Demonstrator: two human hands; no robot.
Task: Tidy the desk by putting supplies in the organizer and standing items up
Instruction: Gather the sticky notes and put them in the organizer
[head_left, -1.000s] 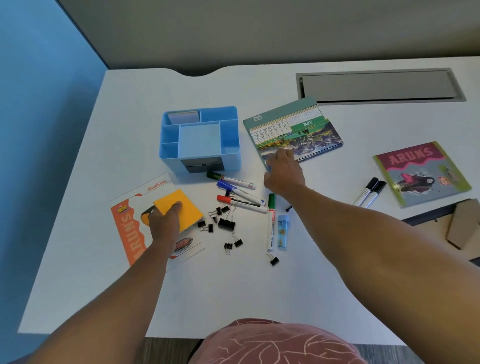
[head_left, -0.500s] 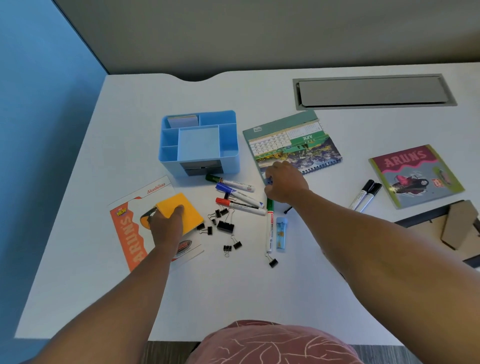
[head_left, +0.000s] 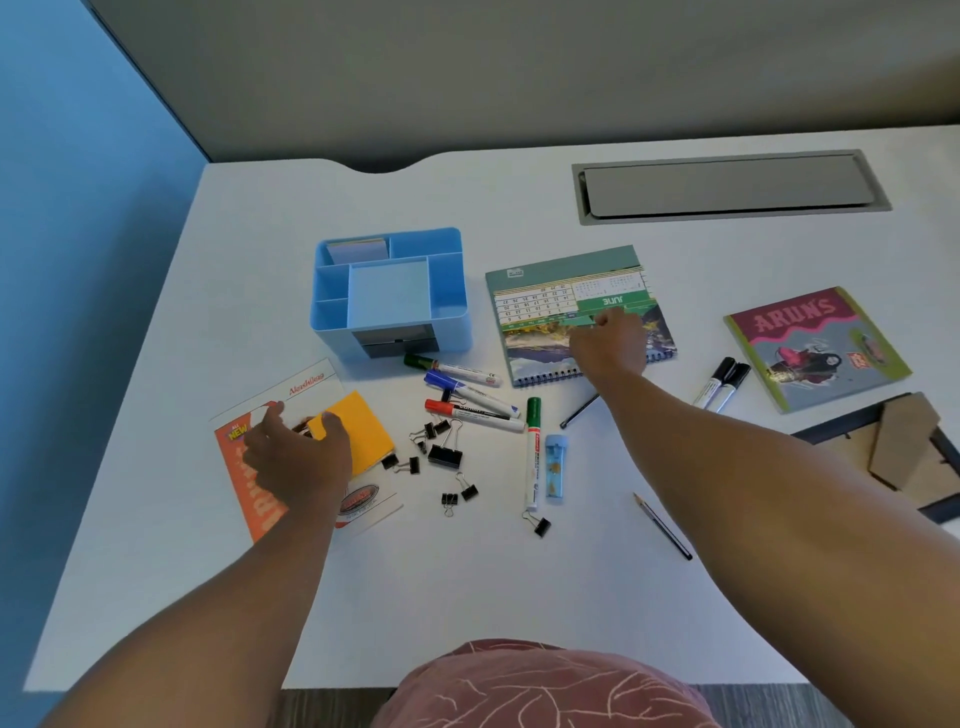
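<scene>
The blue organizer (head_left: 448, 296) stands at the middle left of the white desk (head_left: 467, 597). My left hand (head_left: 298, 460) curls over the left corner of a yellow sticky pad (head_left: 366, 431), which lies on an orange flyer (head_left: 311, 383). My right hand (head_left: 610, 345) rests on the flat desk calendar (head_left: 545, 291), its fingers pinched at a green page flap. Between my hands lie three markers (head_left: 470, 391), an upright-lying green marker (head_left: 532, 457), several black binder clips (head_left: 445, 455) and a small blue case (head_left: 556, 467).
Two black markers (head_left: 722, 385) and a pink booklet (head_left: 815, 348) lie at the right. A photo frame (head_left: 909, 457) lies face down at the right edge. A pencil (head_left: 664, 526) and a black pen (head_left: 579, 411) lie near my right forearm. A grey cable hatch (head_left: 727, 187) sits at the back.
My right hand has moved from the calendar's lower left edge up onto its middle. My left hand has shifted left on the yellow pad and curled round its corner.
</scene>
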